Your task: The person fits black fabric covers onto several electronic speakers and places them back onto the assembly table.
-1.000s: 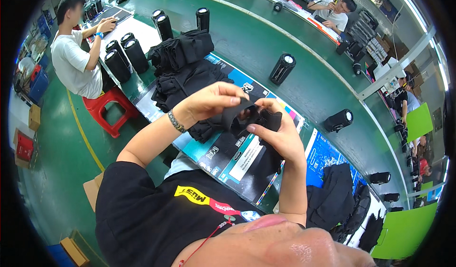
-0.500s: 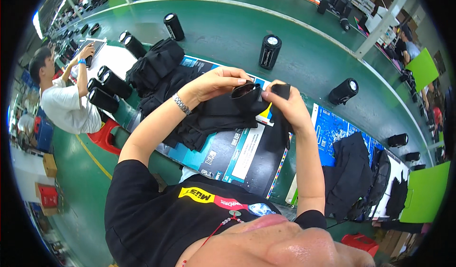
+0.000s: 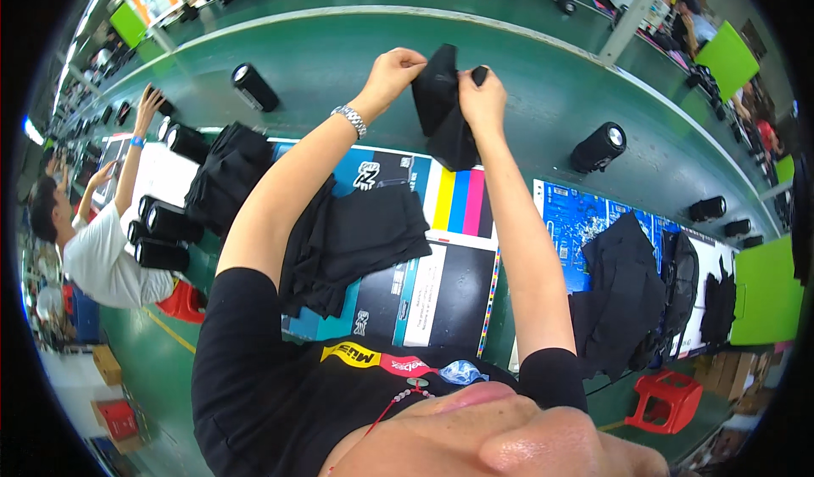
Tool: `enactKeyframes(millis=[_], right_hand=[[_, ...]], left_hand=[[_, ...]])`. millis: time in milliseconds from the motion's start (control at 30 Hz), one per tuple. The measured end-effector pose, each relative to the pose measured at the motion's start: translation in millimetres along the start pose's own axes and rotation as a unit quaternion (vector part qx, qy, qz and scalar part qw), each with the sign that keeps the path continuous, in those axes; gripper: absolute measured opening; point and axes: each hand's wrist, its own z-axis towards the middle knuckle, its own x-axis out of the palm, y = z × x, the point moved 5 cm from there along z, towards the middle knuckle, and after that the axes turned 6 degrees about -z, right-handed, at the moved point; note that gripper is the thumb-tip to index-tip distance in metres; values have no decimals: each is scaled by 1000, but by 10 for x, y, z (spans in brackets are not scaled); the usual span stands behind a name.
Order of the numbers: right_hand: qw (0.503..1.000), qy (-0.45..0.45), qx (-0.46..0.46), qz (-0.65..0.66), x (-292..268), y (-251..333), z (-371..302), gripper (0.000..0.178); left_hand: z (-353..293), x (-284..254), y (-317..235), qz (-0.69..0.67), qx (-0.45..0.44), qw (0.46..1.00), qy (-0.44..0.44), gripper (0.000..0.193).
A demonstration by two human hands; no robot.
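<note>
A black cloth pouch (image 3: 437,104) is stretched between my two hands over the far edge of the table. My left hand (image 3: 393,74) pinches its left edge near the top. On the other side, my right hand (image 3: 483,104) is closed round a fold of it, a dark end poking out above the fist. Whether anything is inside or behind the pouch I cannot tell. Below my forearms, a stack of flat black cloth pieces (image 3: 369,231) lies on the printed sheets (image 3: 407,307), beside a crumpled black cloth heap (image 3: 229,176) to the left.
Beyond the table runs a green surface (image 3: 339,44) carrying black cylindrical speakers (image 3: 599,146), one (image 3: 254,87) farther left. More black cloth (image 3: 619,299) lies at right, near a green panel (image 3: 767,295). A co-worker (image 3: 110,256) sits left beside several speakers (image 3: 163,255). A red stool (image 3: 666,401) stands lower right.
Both hands have moved up and away with the pouch, off the cloth stack, and the pouch now hangs stretched out. The view has shifted. The speaker formerly beyond my hands no longer shows.
</note>
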Motion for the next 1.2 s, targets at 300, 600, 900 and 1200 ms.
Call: enactKeyframes(millis=[300,600,900,1200], right_hand=[[944,153,262,128,250,-721,257,27],[947,186,212,-155,145,-809,322,41],[953,131,265,-61,-102,-1084,203,36],[967,147,196,-74,39,-1131,-14,34]], left_hand=[[10,287,581,-293,-289,911,-11,15],[120,424,677,-254,-395,883,7,27],[129,996,849,-248,-324,912,32,18],[314,820,1626,45,8,999,13,30]])
